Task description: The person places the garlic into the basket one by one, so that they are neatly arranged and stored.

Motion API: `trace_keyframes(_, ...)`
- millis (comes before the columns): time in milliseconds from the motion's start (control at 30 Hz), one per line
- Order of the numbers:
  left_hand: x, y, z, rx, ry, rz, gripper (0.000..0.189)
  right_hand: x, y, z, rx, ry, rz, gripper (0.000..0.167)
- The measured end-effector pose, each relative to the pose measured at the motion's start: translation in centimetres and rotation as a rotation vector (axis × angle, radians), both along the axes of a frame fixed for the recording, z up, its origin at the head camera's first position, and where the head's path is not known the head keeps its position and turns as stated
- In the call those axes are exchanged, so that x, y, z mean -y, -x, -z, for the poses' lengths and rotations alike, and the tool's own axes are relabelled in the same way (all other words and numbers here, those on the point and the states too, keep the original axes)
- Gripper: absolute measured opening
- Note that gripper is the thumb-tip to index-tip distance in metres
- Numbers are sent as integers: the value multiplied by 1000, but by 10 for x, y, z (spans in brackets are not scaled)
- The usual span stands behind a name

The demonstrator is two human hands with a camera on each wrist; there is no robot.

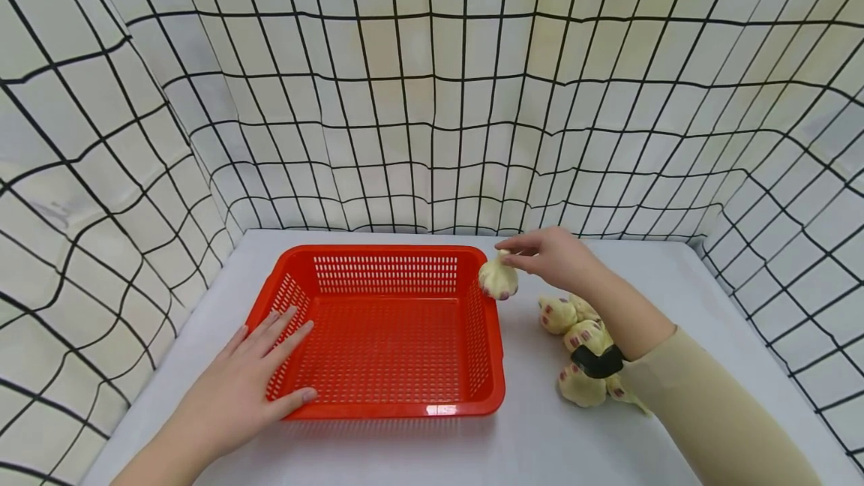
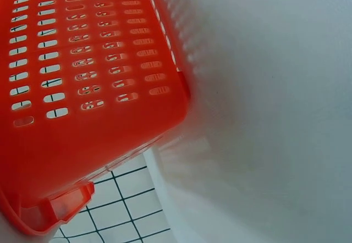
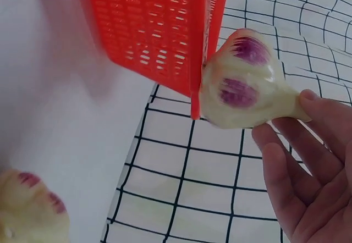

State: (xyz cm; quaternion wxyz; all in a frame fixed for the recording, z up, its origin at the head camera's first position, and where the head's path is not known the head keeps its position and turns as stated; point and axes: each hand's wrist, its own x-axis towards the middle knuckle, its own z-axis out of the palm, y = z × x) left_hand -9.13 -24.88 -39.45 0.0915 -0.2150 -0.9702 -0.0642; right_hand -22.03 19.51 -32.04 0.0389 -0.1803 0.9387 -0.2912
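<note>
A red plastic basket (image 1: 378, 409) with slotted walls stands on the white table. My right hand (image 1: 556, 257) pinches a garlic bulb (image 1: 498, 280) by its stem, right at the basket's right rim in the head view. In the right wrist view the bulb (image 3: 242, 83) shows purple patches, and the thumb and fingertips of the hand (image 3: 313, 166) close on its narrow neck. My left hand (image 1: 246, 377) rests on the basket's left rim with fingers spread and straight. Several more garlic bulbs (image 1: 582, 387) lie in a heap right of the basket, partly hidden under the right forearm.
The white table (image 1: 378, 460) is bounded at the back and both sides by white cloth walls with a black grid net (image 1: 432, 126). A black band (image 1: 597, 361) sits at the right wrist, over the heap. The basket's slotted outer side (image 2: 82, 61) fills the left wrist view's upper left.
</note>
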Motion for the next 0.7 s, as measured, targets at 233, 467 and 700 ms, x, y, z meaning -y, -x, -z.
trace_keyframes(233,0,1,1,-8,13,0,88,21,7,-4,40,64,-6,30)
trace_keyframes(467,1,0,1,20,4,-7,89,45,18,1,86,81,-24,31)
trace_keyframes(700,2,2,3,-7,14,3,87,62,25,5,78,27,-39,30)
